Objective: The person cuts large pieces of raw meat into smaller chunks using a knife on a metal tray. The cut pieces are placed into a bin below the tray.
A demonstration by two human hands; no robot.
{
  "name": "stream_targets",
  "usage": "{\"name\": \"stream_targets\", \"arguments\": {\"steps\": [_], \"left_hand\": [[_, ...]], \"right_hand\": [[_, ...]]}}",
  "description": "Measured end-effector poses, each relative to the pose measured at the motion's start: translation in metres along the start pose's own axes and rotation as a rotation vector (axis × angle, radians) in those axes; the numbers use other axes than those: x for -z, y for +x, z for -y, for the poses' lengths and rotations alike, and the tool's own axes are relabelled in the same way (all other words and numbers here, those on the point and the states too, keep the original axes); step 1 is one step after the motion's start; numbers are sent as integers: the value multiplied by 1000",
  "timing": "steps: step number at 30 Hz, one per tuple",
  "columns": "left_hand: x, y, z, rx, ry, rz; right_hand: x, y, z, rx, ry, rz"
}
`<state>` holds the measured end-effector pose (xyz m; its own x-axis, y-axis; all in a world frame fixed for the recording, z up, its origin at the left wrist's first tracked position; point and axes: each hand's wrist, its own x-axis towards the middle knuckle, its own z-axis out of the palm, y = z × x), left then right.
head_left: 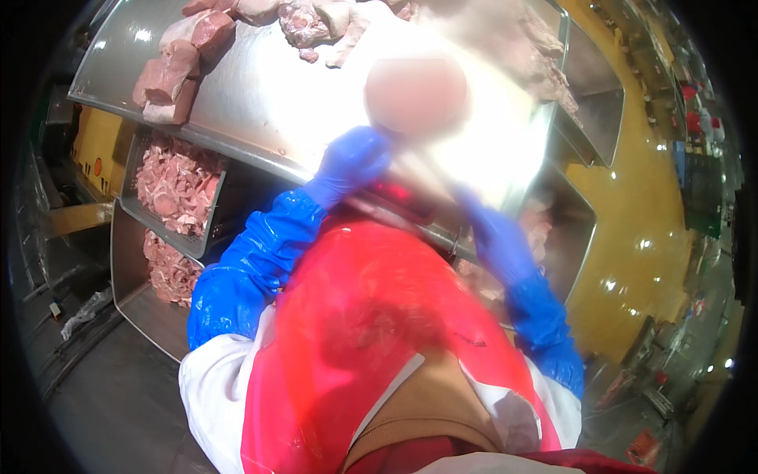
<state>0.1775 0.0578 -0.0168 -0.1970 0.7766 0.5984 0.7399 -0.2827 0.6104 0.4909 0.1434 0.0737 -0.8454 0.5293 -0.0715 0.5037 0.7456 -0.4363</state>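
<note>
My left hand (353,163), in a blue glove and blue sleeve, is at the near edge of the steel work table (253,99). Its fingers are curled; what they hold, if anything, is lost in glare. Just beyond it lies a blurred, round pink patch (416,93), whose kind I cannot make out. A pale, smeared strip (422,170) runs between it and my right hand (497,241). That hand, also blue-gloved, is lower and to the right, its fingers smeared by motion, so its grip does not show.
Raw meat chunks (170,79) line the table's far left, with more pieces (316,24) along the back. Two bins of meat trimmings (178,189) stand at left, one below the other. Steel bins (596,95) flank the table at right, beside a wet yellow floor (639,237).
</note>
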Motion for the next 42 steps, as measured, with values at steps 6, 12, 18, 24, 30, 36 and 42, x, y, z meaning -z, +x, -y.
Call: {"name": "stream_targets", "arguments": {"steps": [6, 12, 18, 24, 30, 36, 42], "left_hand": [[8, 2, 4, -44, -125, 89], [48, 13, 36, 139, -195, 176], [75, 44, 111, 454, -269, -9], [77, 54, 62, -41, -11, 247], [63, 62, 85, -100, 5, 425], [49, 71, 104, -122, 23, 379], [53, 94, 143, -43, -72, 255]], "right_hand": [[-30, 76, 50, 14, 106, -40], [-79, 86, 63, -147, 96, -172], [1, -14, 92, -288, -154, 174], [-32, 86, 131, -205, 118, -314], [-86, 178, 119, -263, 226, -360], [-36, 39, 142, -407, -65, 52], [12, -9, 159, -529, -38, 125]]}}
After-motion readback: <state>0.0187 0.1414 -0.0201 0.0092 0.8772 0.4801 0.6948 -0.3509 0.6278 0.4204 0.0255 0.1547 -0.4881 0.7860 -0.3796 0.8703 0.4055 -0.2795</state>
